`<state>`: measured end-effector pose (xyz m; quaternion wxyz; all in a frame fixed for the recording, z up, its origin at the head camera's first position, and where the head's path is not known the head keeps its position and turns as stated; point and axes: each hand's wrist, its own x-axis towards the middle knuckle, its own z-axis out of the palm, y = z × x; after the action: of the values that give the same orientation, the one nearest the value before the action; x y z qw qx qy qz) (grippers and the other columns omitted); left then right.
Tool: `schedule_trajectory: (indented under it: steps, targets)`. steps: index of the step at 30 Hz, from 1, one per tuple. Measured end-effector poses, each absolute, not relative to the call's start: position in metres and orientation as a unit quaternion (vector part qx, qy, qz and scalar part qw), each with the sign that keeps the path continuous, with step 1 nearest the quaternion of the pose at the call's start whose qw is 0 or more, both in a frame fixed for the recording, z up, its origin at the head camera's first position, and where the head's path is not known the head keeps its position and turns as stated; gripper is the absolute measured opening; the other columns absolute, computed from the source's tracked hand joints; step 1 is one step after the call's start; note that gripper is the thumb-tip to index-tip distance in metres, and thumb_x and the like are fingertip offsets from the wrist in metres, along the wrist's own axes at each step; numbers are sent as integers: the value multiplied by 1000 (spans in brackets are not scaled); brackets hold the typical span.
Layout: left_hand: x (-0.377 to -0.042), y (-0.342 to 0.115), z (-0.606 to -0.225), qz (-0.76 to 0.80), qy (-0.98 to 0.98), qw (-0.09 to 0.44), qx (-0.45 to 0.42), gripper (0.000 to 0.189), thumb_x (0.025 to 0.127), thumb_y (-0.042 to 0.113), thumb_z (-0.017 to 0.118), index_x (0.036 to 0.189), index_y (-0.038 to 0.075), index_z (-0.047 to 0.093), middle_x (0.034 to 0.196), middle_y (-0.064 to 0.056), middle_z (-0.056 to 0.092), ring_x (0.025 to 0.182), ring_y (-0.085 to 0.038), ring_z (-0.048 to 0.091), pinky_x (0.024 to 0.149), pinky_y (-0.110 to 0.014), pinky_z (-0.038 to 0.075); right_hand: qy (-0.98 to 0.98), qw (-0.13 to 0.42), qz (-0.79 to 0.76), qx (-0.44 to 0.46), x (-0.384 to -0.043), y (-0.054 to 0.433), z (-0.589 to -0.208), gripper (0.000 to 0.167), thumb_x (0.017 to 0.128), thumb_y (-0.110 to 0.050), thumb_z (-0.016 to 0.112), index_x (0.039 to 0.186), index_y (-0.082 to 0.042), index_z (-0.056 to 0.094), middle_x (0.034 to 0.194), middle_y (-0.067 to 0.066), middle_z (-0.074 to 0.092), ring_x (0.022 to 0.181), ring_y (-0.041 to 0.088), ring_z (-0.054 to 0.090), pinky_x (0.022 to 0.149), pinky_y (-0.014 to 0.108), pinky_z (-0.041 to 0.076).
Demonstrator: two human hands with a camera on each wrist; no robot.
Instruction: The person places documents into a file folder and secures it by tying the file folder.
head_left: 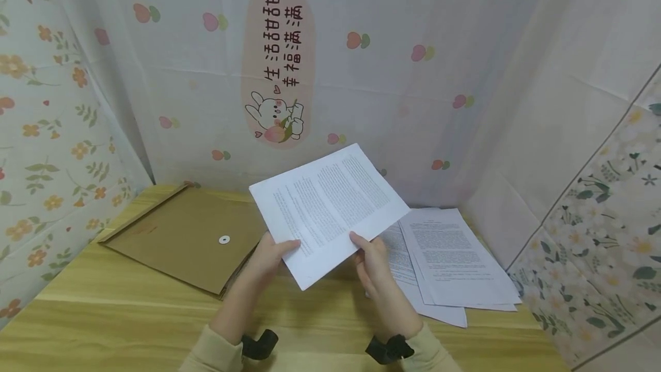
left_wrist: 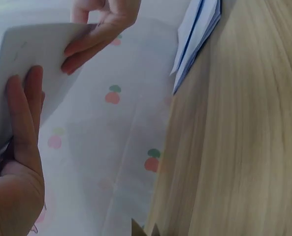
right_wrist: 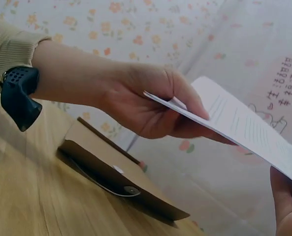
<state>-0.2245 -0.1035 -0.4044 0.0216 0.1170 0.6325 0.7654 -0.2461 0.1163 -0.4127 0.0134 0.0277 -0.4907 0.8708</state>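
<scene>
A thin stack of printed paper sheets is held up over the table by both hands, tilted, its text sideways in the head view. My left hand pinches the near left edge, thumb on the printed face; in the left wrist view its fingers lie along the back. My right hand grips the near right edge, thumb on top; the right wrist view shows its fingers curled beneath the papers. To the left lies a brown paper file envelope with a white round button.
More printed sheets lie loosely overlapped on the right of the wooden table. A patterned white curtain hangs behind, with floral cloth on both sides. Dark bands circle the wrists.
</scene>
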Motion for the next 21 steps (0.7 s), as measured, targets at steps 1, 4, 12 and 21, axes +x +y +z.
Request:
schedule_trajectory:
  steps: [1,4,12,21]
  targets:
    - [-225,-106,-404,765,633,23,113,48,92,-5,47,139,-2,38,127,-23,54,105,-34,62,81,-39,54,-491,12,870,29,-247,117,-413,41,94,6,48,133,5,36,123,13,56,106,20,63,92,31,47]
    - [-228,-115,-404,767,632,25,106,48,89,-5,50,137,-4,40,123,-22,58,99,-30,66,77,-39,55,-488,21,872,23,-251,124,-412,42,93,7,48,133,1,36,120,11,59,104,19,64,91,32,48]
    - [-227,-153,-400,772,621,61,121,52,85,-4,55,135,-3,41,116,-14,63,98,-26,66,78,-37,55,-484,40,874,-1,-263,158,-400,50,95,4,48,142,3,31,133,15,46,112,21,58,97,31,44]
    - [-226,-188,-405,752,625,97,187,48,83,-7,53,129,-1,42,105,-7,66,91,-26,68,74,-39,56,-596,-64,800,19,-269,189,-399,46,96,-4,51,139,9,38,122,14,56,100,22,63,84,31,53]
